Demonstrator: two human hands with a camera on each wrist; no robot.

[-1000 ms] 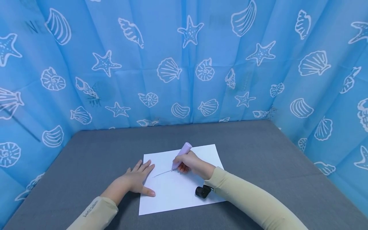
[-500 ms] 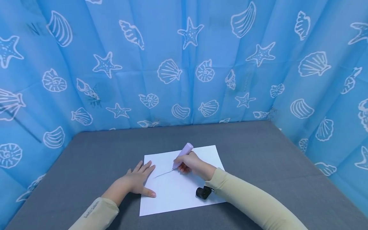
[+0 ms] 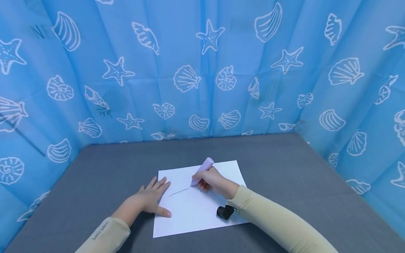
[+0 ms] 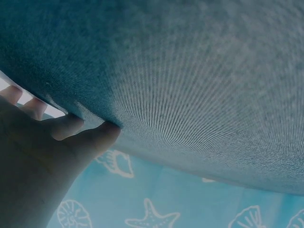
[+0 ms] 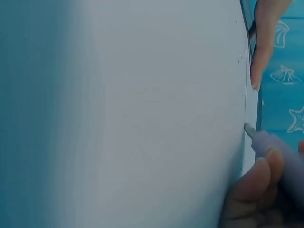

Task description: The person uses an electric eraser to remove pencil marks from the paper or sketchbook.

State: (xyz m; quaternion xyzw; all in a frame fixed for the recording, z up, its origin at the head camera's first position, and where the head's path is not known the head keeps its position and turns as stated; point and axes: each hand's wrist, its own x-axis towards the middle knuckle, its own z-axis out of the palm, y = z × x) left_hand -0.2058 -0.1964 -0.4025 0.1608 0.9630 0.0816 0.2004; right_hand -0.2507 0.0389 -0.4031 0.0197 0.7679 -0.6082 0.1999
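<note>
A white sheet of paper (image 3: 186,221) lies on the grey cloth. My left hand (image 3: 151,199) rests flat across its left edge with fingers spread; in the left wrist view several fingertips of that hand (image 4: 52,137) show at the paper's edge. My right hand (image 3: 212,178) holds a thick lilac pen (image 3: 207,164) tilted, its top leaning back to the right. Its narrow metal tip points down at the paper, beside the right end of a thin dark line (image 3: 179,192). The right wrist view shows the lilac pen (image 5: 280,152) pinched between thumb and finger, tip right at the sheet.
Under my right wrist hangs a small black device (image 3: 225,212), overlapping the paper's lower right. The grey cloth-covered table (image 3: 269,158) extends around the sheet. A blue curtain (image 3: 209,98) with white shells and starfish stands behind and along both sides.
The pen tip has shifted very slightly right, with a small gap now between it and the line's right end. My left hand stays in place on the sheet.
</note>
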